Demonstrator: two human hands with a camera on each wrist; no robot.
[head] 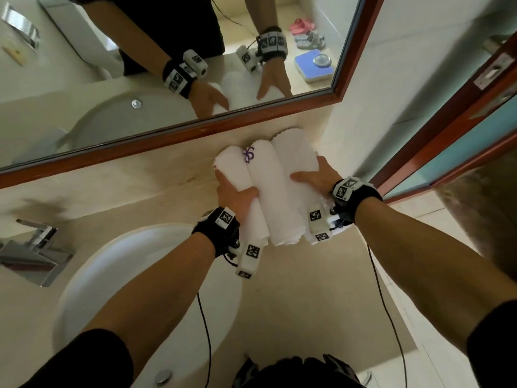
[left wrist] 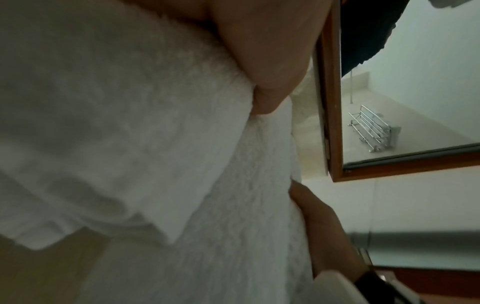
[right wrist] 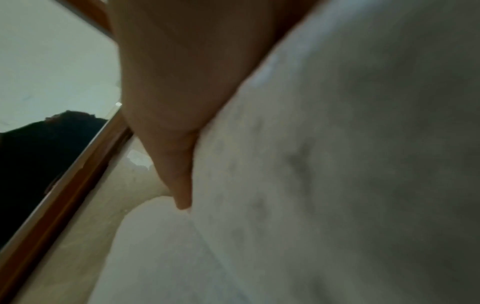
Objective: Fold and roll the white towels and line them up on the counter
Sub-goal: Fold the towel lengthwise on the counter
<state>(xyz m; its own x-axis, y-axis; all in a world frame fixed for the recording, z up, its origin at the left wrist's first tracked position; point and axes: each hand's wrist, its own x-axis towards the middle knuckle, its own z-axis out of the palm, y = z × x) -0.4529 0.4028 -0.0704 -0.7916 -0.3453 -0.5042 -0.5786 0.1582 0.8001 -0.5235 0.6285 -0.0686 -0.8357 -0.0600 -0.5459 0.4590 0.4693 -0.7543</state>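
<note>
Three white rolled towels lie side by side on the beige counter [head: 140, 191], close under the mirror. The left roll [head: 233, 168] is gripped by my left hand [head: 235, 191], thumb across its top and fingers down its outer side. The middle roll [head: 270, 189] carries a purple embroidered mark and lies squeezed between the other two. My right hand [head: 316, 175] grips the right roll [head: 293, 152], thumb on top and fingers along its far side. Towel cloth [left wrist: 155, 133] fills the left wrist view. In the right wrist view a finger [right wrist: 168, 133] lies against the towel [right wrist: 337, 164].
A white round sink [head: 92, 281] with a chrome faucet [head: 36, 253] sits to the left of the towels. The wood-framed mirror [head: 173, 140] runs just behind them. At the right the counter ends near a wood-framed door [head: 447, 130].
</note>
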